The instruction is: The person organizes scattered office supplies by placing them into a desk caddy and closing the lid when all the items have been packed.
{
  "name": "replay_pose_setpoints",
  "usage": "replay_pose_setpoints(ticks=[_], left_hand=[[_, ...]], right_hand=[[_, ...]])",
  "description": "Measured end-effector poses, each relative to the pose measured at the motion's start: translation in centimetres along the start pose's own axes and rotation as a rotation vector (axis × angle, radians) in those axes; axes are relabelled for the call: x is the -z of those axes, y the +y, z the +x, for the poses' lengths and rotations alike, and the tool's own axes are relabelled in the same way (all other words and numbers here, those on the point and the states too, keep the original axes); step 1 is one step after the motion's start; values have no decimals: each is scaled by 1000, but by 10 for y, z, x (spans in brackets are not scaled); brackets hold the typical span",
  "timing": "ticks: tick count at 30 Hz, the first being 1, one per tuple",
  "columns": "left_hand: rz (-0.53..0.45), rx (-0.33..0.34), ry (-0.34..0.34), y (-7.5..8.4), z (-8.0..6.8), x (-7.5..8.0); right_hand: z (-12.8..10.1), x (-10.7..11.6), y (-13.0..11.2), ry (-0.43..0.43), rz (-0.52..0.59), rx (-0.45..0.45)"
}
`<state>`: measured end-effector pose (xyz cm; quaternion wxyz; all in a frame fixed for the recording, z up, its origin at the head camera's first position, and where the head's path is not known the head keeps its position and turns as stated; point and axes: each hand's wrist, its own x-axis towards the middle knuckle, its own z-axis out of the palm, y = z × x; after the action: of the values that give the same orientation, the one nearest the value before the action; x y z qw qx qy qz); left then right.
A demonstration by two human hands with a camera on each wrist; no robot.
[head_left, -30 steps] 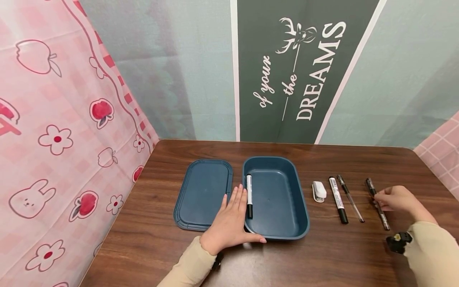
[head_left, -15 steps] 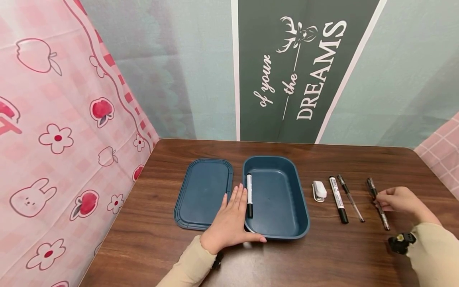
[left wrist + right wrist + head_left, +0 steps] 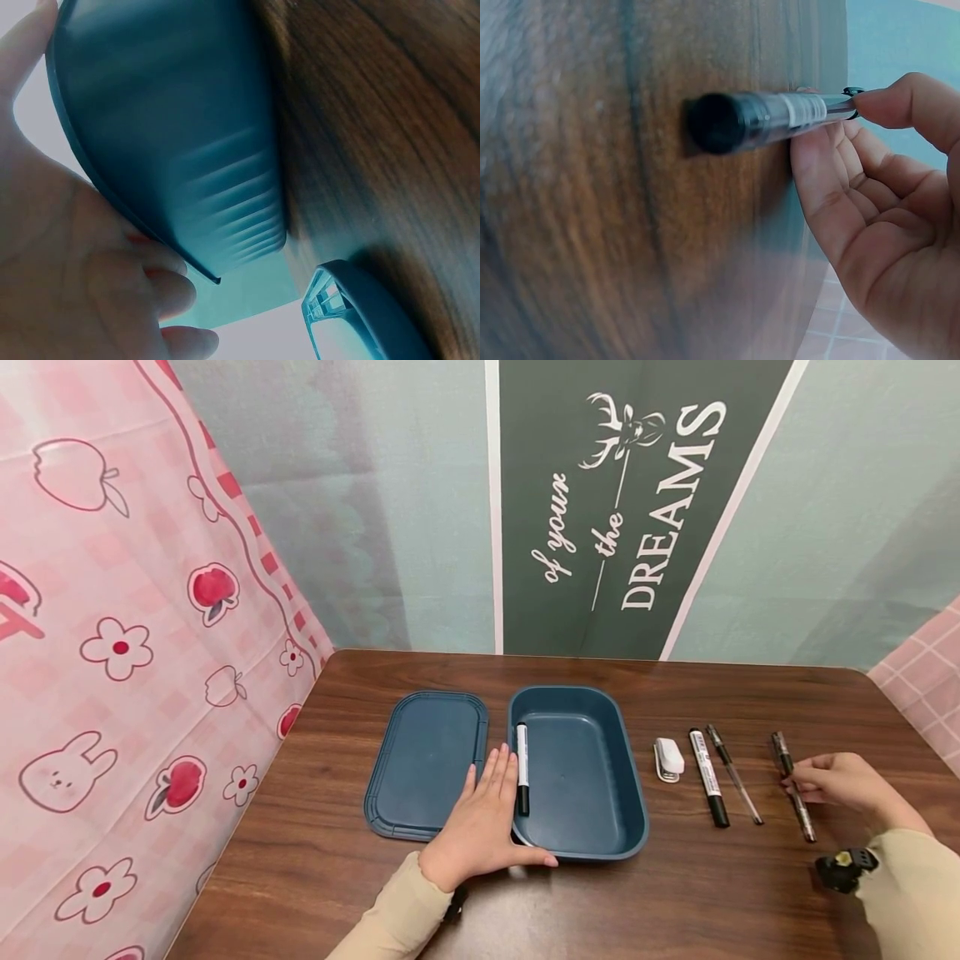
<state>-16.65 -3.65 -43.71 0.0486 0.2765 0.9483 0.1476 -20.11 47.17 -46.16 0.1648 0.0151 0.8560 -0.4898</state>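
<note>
My left hand (image 3: pixel 480 827) rests with straight fingers along the left rim of a dark blue plastic box (image 3: pixel 633 777), its thumb over the near rim. In the left wrist view, the ribbed outer wall of the box (image 3: pixel 172 127) shows beside the palm. Inside the box, against its left wall, lies a white marker (image 3: pixel 522 768) with a black cap. At the far right, my right hand (image 3: pixel 843 783) pinches a gel pen (image 3: pixel 803 821) between thumb and fingers. The right wrist view shows the clear barrel of the pen (image 3: pixel 769 116), with its dark end close over the table.
A matching blue lid (image 3: pixel 427 764) lies left of the box. Right of the box, a small white stapler (image 3: pixel 667 760), another white marker (image 3: pixel 707 777) and a slim clear pen (image 3: pixel 735 774) lie on the wooden table (image 3: pixel 600 910). Printed cloths hang behind and at the sides.
My right hand has shifted slightly to the right, and the upper end of the gel pen has moved a little with it. My left hand stays on the box.
</note>
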Motion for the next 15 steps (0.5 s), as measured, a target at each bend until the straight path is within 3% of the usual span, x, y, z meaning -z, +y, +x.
replay_pose_setpoints(ticks=[15], left_hand=[[4,4,-5,0,0,0]], right_hand=[[1,4,9,-11,89,-8]])
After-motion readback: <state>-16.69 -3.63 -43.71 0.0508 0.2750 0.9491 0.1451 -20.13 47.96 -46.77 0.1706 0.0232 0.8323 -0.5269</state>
